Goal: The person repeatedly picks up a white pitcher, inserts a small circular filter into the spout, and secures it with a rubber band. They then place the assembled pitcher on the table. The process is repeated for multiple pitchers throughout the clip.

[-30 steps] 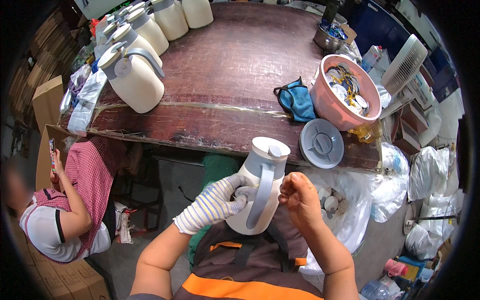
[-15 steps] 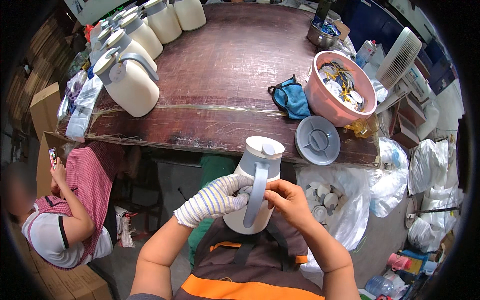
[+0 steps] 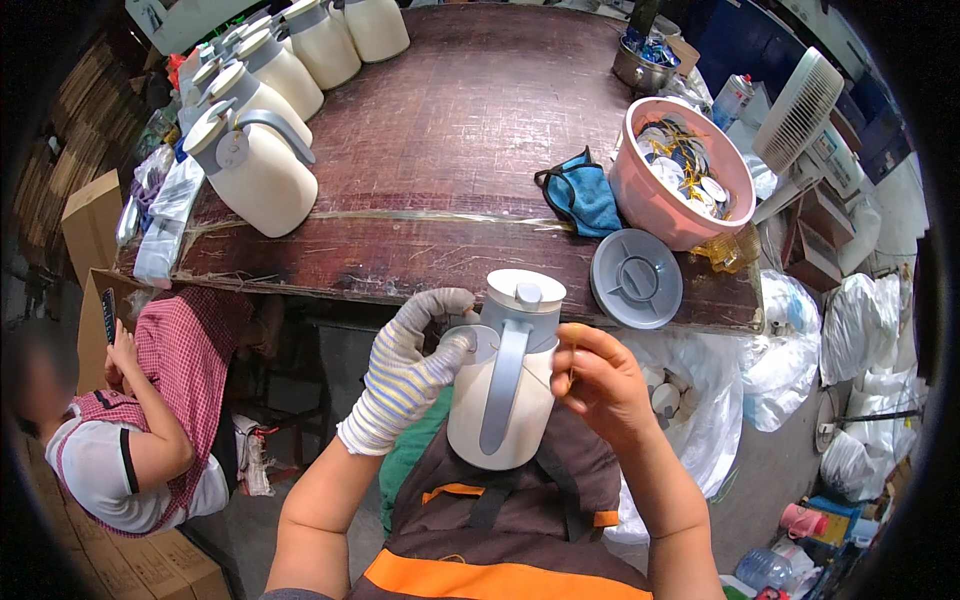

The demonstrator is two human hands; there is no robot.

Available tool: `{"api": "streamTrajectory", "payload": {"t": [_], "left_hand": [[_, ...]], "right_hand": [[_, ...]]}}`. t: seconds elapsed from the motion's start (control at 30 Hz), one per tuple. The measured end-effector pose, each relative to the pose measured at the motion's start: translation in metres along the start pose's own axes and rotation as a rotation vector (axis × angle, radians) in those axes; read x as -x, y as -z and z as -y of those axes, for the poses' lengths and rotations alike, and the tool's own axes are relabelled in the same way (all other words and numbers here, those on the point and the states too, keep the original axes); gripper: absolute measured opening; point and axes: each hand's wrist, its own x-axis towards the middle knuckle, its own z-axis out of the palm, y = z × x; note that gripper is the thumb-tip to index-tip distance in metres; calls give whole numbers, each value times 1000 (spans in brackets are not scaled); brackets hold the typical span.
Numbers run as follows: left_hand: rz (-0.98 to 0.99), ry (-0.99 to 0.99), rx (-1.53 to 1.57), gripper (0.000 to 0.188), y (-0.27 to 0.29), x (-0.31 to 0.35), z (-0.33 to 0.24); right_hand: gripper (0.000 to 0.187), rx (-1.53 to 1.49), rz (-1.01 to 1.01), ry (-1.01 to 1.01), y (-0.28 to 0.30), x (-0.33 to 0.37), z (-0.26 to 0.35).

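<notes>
1. We hold a cream jug [image 3: 503,385] upright in front of our chest, just off the near edge of the table [image 3: 440,150], its grey handle [image 3: 502,385] facing us.
2. Our left hand [image 3: 405,375], in a striped knit glove, wraps the jug's left side near the top; its grip is closed on the jug.
3. Our bare right hand [image 3: 600,385] rests against the jug's right shoulder. Thumb and forefinger are pinched together on something thin; we cannot tell what it is.
4. The jug hangs over our lap, not over the table. Only the gloved hand carries it, and knit fabric on smooth plastic may slide, so we judge a drop possible.
5. The pinched piece is small; if the fingers loosen, it would likely fall to the cluttered floor.
6. On the table stand more cream jugs [image 3: 255,170] at the far left, a pink bowl [image 3: 650,195] of small parts at the right, a grey lid [image 3: 636,279] near the edge, and a blue cloth [image 3: 580,195].
7. A seated person [image 3: 130,420] is at our lower left, well apart from the jug.
</notes>
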Motion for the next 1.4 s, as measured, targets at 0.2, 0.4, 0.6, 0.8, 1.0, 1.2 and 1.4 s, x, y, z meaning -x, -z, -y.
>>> {"api": "streamTrajectory", "payload": {"t": [0.2, 0.4, 0.6, 0.8, 1.0, 1.2, 1.4], "left_hand": [[203, -578, -640, 31, -10, 3, -19], [55, -340, -189, 40, -9, 20, 1], [370, 571, 374, 46, -20, 27, 16], [-50, 388, 401, 26, -11, 34, 22], [-119, 313, 168, 38, 1, 44, 11], [-35, 381, 30, 39, 19, 30, -1], [-104, 364, -103, 34, 31, 30, 0]], "right_hand": [[52, 1010, 33, 307, -42, -9, 2], [39, 1080, -99, 463, -38, -19, -6], [21, 1211, -131, 434, -41, -26, -4], [20, 529, -425, 230, 35, -26, 11], [15, 504, -208, 107, 48, 19, -30], [14, 416, -17, 50, 11, 30, -43], [10, 217, -41, -53, 5, 44, -39]]}}
